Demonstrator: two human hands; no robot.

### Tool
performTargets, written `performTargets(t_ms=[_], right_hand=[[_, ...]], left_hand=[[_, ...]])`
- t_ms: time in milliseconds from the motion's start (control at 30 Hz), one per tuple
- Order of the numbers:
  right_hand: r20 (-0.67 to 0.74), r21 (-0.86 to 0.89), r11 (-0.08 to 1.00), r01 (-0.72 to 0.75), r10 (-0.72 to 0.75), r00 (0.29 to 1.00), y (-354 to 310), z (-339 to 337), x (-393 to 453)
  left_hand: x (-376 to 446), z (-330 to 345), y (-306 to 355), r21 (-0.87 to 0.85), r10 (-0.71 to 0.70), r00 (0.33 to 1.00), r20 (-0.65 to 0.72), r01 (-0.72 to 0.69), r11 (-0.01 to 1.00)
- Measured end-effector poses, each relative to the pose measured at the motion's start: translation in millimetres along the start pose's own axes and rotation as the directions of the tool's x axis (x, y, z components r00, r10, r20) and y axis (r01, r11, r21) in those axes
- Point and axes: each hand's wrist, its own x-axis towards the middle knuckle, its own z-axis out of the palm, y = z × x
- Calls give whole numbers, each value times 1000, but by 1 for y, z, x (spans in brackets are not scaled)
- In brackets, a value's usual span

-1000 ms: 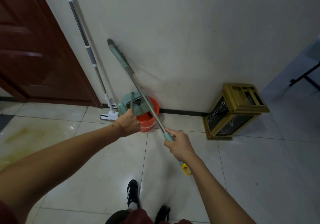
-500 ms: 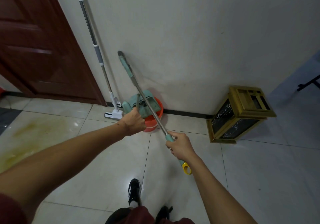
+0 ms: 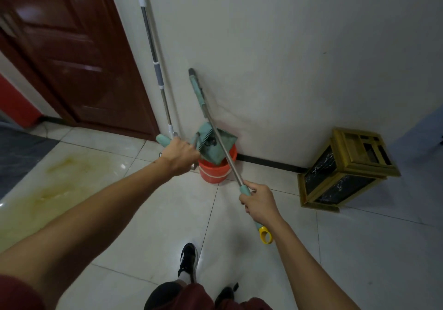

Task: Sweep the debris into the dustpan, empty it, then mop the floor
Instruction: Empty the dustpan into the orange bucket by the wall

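Observation:
My left hand [image 3: 180, 154] grips the handle of a teal dustpan [image 3: 214, 147], which is tipped over an orange bucket [image 3: 215, 172] against the wall. Dark debris shows inside the pan near its comb teeth. In my right hand [image 3: 258, 201] I hold the teal grip of a broom [image 3: 217, 137] with a silver shaft and a yellow ring at the near end. The broom's far end leans up against the wall, crossing over the dustpan. A mop [image 3: 153, 53] with a long silver pole stands against the wall left of the bucket.
A dark wooden door [image 3: 72, 53] fills the upper left. A gold-framed box [image 3: 347, 168] lies tilted on the floor at the right by the wall. Yellowish stains [image 3: 55, 182] mark the tiles at the left. My shoes [image 3: 188, 260] are at the bottom.
The view has shifted so the bucket and tools sit further right and lower. The dustpan has tilted more steeply over the bucket. My right hand keeps its hold on the broom.

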Motion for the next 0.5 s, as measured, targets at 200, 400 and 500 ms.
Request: performTargets(t_ms=[200,400,500], right_hand=[[11,-30,999,33,-33,999,-3,5,-15],[70,-120,990,73,-65,995,-13,27,-30],[84,-198,975,102,-87,993,-18,45,-44]], left_hand=[[-52,3,-21,-364,-449,892,-47,403,840],[-126,22,-16,-530,-742,671,-1,629,569],[-175,39,-5,-581,-808,583,82,687,436]])
